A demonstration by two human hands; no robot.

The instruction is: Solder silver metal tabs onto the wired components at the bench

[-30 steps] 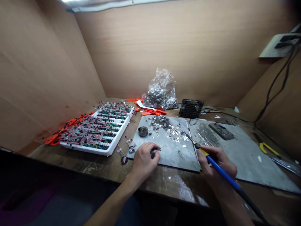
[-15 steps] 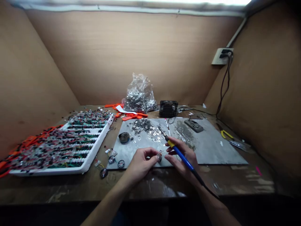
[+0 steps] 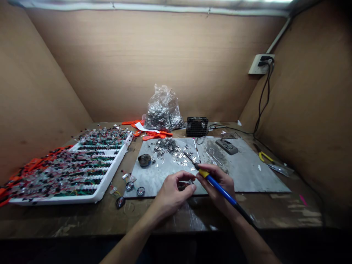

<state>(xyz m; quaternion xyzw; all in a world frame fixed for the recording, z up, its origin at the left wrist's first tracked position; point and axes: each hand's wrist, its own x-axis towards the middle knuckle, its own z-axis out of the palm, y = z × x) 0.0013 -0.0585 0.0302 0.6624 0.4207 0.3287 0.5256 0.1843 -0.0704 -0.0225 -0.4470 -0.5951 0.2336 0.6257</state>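
My right hand [image 3: 218,185] is closed around a blue and yellow soldering iron [image 3: 217,186], whose tip points up and left over the grey board [image 3: 170,172]. Just left of it, my left hand [image 3: 176,190] pinches a small part [image 3: 189,182], mostly covered by the fingers, so its kind is unclear. The two hands nearly meet at the board's front edge. Beyond the iron's tip lies a pile of small shiny metal pieces [image 3: 166,146]. A dark round lump [image 3: 144,160] rests on the board's left side. Small round speakers [image 3: 140,191] with wires lie left of my left hand.
A white foam tray [image 3: 106,181] full of wired parts fills the left side. At the back stand a plastic bag [image 3: 162,110] of metal pieces and a black fan [image 3: 197,127]. An iron stand [image 3: 227,146] and yellow-handled pliers [image 3: 265,157] are on the right.
My left hand has shifted slightly right with the small part. My right hand's fingers have closed in more around the soldering iron, which has moved a little right and down.
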